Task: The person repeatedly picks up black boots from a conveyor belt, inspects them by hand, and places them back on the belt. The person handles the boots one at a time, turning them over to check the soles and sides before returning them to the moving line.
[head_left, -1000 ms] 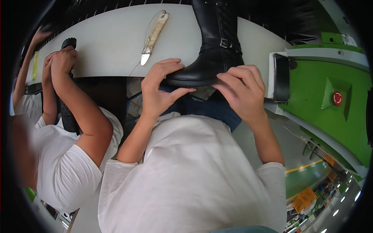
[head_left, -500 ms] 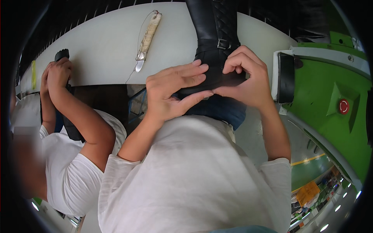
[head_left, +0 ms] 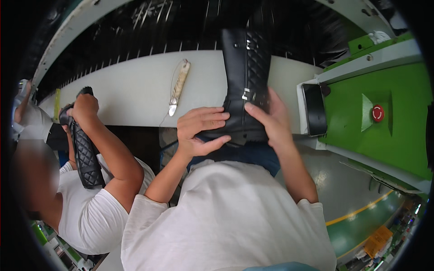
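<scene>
A tall black boot [head_left: 237, 81] with a quilted panel and small silver buckles lies before me, its shaft stretching away over the white table [head_left: 140, 90]. My left hand [head_left: 196, 131] holds the foot part from the left, its fingers straight along the upper and its thumb lower down. On the other side my right hand [head_left: 275, 119] grips the boot near the ankle buckle. Its thumb presses on top; its other fingers are mostly hidden behind. A knife [head_left: 180, 86] with a wrapped pale handle and short blade rests on the table, left of the boot, beside a thin thread.
At my left, a person in a white shirt holds another black quilted boot [head_left: 86, 153]. A green machine [head_left: 348, 117] with a red button [head_left: 378, 113] and a black pad [head_left: 314, 109] stands at my right. Dark slatted material runs behind the table.
My right hand has gone from a bent-finger pinch near my left thumb to a grip on the boot's right side. More of the boot shows. The view has shifted; the neighbour's boot has turned.
</scene>
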`<move>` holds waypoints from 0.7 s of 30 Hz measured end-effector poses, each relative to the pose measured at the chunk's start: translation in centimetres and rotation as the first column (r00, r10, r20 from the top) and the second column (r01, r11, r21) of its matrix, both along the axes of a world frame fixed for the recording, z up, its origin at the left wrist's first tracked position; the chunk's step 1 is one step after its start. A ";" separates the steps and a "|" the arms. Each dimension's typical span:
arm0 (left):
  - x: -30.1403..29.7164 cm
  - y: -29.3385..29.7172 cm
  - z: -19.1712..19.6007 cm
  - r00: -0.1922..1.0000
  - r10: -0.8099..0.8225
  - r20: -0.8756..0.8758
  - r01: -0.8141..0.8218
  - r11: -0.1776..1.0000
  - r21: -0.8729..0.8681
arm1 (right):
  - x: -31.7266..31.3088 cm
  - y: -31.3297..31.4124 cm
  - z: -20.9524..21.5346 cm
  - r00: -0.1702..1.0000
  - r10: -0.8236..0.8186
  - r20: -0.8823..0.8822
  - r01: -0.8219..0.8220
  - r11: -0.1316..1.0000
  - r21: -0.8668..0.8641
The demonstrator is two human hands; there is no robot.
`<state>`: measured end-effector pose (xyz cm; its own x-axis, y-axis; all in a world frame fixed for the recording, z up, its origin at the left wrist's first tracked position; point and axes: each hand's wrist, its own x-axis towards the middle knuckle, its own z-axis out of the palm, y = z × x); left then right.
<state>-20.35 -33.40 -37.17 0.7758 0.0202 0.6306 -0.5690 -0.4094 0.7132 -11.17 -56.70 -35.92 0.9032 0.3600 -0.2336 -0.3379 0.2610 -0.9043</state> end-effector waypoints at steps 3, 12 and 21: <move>-0.3 0.2 1.3 0.998 -0.003 -0.061 0.003 1.000 -0.002 | -2.5 0.7 3.7 0.949 -0.101 0.297 0.130 0.988 -0.080; 2.1 -4.5 4.3 0.968 0.190 -0.161 -0.240 0.885 -0.399 | -5.2 3.8 3.5 0.434 0.106 0.894 0.337 0.902 -0.270; 2.6 -5.5 3.7 0.956 0.288 -0.049 -0.292 0.949 -0.122 | -1.9 1.8 2.4 0.714 -0.153 0.683 0.268 0.961 -0.066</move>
<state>-17.73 -38.91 -33.51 0.7435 0.3251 0.5844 -0.4162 -0.4591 0.7849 -13.06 -54.88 -33.49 0.8925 0.1542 0.4238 0.4137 0.0942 -0.9055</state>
